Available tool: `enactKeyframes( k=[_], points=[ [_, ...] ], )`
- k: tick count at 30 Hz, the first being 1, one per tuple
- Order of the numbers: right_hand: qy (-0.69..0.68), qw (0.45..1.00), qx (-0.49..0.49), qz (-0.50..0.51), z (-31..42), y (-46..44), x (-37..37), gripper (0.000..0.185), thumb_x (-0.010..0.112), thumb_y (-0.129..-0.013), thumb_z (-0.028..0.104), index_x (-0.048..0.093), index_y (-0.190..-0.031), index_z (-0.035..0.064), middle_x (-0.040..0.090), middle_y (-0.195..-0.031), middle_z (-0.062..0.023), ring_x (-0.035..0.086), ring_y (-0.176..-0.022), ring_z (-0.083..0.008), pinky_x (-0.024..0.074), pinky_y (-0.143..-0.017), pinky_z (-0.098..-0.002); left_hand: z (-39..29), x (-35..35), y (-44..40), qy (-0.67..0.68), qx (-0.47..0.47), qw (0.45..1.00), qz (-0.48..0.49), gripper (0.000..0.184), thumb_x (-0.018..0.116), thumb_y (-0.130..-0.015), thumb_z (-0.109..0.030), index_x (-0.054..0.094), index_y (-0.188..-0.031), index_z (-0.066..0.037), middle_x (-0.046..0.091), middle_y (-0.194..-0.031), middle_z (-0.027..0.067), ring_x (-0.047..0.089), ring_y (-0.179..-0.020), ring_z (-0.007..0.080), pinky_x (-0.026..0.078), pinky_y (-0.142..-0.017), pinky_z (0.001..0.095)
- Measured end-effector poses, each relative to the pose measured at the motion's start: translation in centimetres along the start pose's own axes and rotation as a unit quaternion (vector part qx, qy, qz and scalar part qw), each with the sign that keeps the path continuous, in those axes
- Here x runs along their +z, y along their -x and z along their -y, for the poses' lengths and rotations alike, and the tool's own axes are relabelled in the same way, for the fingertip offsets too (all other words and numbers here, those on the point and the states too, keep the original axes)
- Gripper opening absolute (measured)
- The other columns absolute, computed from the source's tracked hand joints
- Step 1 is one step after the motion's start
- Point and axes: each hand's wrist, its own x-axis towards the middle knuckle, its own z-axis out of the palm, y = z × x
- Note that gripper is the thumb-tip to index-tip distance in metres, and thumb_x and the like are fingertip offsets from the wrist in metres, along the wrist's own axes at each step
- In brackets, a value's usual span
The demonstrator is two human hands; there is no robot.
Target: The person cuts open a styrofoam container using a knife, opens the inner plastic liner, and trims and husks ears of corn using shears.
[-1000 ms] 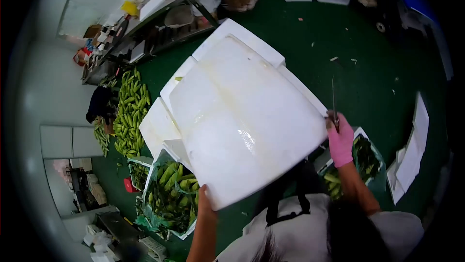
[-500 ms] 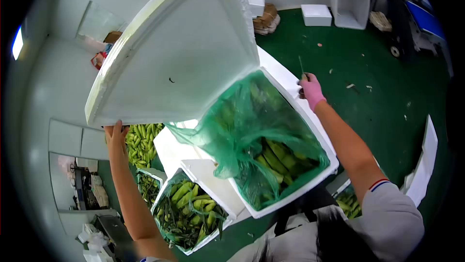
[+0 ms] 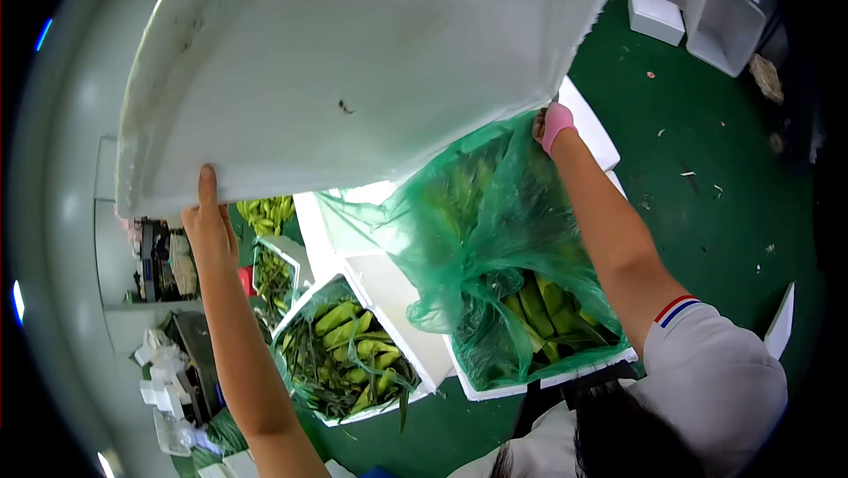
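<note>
With its arm reaching forward, the left hand (image 3: 211,229) pinches the foam lid (image 3: 371,45) near its lower left corner, thumb on the near face. The right hand (image 3: 555,127) curls at the far right corner of the foam box (image 3: 488,393) — whether round anything, I cannot tell. The lid tilts up over the box's far edge, lower edge slanting up rightward — its top cut off.

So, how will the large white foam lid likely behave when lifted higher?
The lid is probably stiff, showing no clear sag beyond the bare left hand. It is likely light, being foam, and perhaps fragile, given its ragged edge.
</note>
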Motion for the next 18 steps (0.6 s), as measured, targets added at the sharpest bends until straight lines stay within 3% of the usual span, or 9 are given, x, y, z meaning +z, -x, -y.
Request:
enactKeyframes(
  k=[5,8,9,12,13,15,18],
  points=[
    [-0.061,0.998,-0.027,-0.022,-2.8,0.4,0.0,0.034,0.044,-0.1,0.042,0.047,-0.08,0.0155,0.042,-0.061,0.0053,0.038,-0.045,-0.0095,0.0297,-0.039,-0.0232,0.4,-0.5,0.3,-0.013,0.061,0.998,0.017,0.052,0.07,-0.093,-0.029,0.053,-0.128,0.004,0.062,-0.12,0.0074,0.061,-0.105,0.0129,0.051,-0.088,0.0256],
    [0.066,0.992,0.058,0.084,-4.2,-0.9,-0.4,0.029,0.043,-0.101,0.035,0.047,-0.082,0.0143,0.041,-0.062,0.0052,0.037,-0.045,-0.0098,0.0297,-0.039,-0.0245,0.5,-0.7,0.3,-0.003,0.056,0.998,-0.002,0.051,0.07,-0.093,-0.029,0.053,-0.129,0.003,0.062,-0.121,0.0066,0.061,-0.105,0.0129,0.051,-0.087,0.026],
    [0.113,0.991,0.016,0.063,-5.2,2.0,0.2,0.021,0.043,-0.099,0.026,0.048,-0.084,0.0125,0.039,-0.061,0.0035,0.035,-0.045,-0.011,0.0299,-0.038,-0.0265,0.5,-1.2,0.2,-0.006,0.025,1.0,-0.013,0.054,0.071,-0.092,-0.031,0.053,-0.128,0.005,0.06,-0.122,0.0088,0.059,-0.108,0.014,0.049,-0.089,0.0261],
    [0.099,0.975,0.132,0.146,-11.1,3.1,1.5,0.019,0.041,-0.097,0.023,0.05,-0.084,0.0114,0.043,-0.061,-0.0015,0.039,-0.045,-0.0149,0.0304,-0.039,-0.0303,1.2,-1.3,-0.2,0.02,-0.017,0.999,-0.023,0.06,0.072,-0.09,-0.035,0.052,-0.128,0.007,0.056,-0.127,0.013,0.056,-0.113,0.0171,0.045,-0.095,0.0274],
    [0.086,0.975,0.142,0.146,-13.4,3.1,2.5,0.02,0.043,-0.097,0.024,0.052,-0.085,0.0107,0.046,-0.063,-0.0034,0.042,-0.048,-0.017,0.0333,-0.041,-0.0316,1.4,-1.0,-0.3,0.047,0.008,0.999,-0.012,0.059,0.072,-0.091,-0.034,0.052,-0.129,0.007,0.056,-0.128,0.0131,0.057,-0.113,0.0178,0.046,-0.096,0.0284],
    [0.053,0.99,0.084,0.097,-19.1,3.1,4.7,0.022,0.045,-0.097,0.026,0.055,-0.088,0.0091,0.052,-0.066,-0.0071,0.05,-0.053,-0.021,0.0389,-0.046,-0.0343,1.4,-0.7,-0.2,0.091,0.032,0.995,-0.006,0.058,0.07,-0.092,-0.032,0.05,-0.131,0.006,0.056,-0.129,0.0126,0.057,-0.114,0.0188,0.047,-0.099,0.0304],
    [0.07,0.994,-0.088,-0.002,-25.1,3.2,6.3,0.026,0.049,-0.096,0.03,0.06,-0.091,0.0068,0.06,-0.072,-0.0126,0.06,-0.062,-0.027,0.0474,-0.054,-0.0383,1.1,-0.2,-0.6,0.132,0.023,0.991,-0.004,0.056,0.069,-0.093,-0.031,0.049,-0.133,0.004,0.056,-0.131,0.0114,0.057,-0.116,0.0203,0.047,-0.102,0.0331]
  ],
)
